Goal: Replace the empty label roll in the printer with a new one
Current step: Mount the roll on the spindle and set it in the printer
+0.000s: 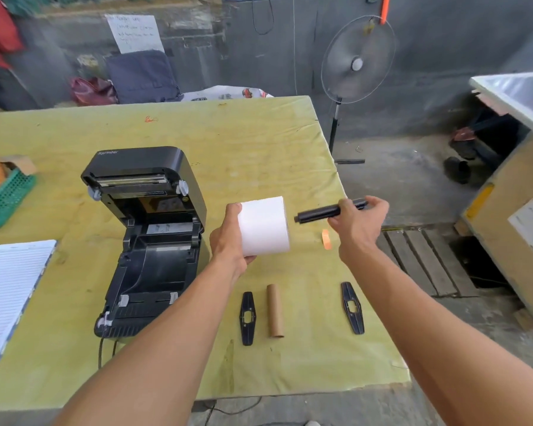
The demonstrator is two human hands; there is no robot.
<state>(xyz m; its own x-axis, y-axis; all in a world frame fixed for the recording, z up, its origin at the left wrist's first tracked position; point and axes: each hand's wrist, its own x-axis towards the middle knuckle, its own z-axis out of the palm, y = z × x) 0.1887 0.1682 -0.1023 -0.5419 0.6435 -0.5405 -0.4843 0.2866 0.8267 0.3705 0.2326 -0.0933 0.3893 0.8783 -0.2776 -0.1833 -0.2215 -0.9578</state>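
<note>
A person stands at a yellow-green table (259,133) with a black label printer (148,241), its lid tipped open and its roll bay empty. Everything else is placed from that printer.

Just right of the printer, the left hand (228,238) is wrapped around the near end of a full white roll (263,226), held in the air with its axis lying sideways. Further right, the right hand (356,222) is closed around a black spindle (323,213), whose free end points at the roll's open end but is apart from it.

In front of the roll, on the table, lie a bare cardboard core (274,310) and two flat black guides (247,318) (353,307), one on each side of the core.

The roll looks light yet firm, its wound layers liable to telescope or dent if squeezed hard, so a grip round the outer face, as here, seems right. The spindle looks like rigid plastic, best held at one end so that the other can pass through the core. The guides seem thin and may snap if bent.
</note>
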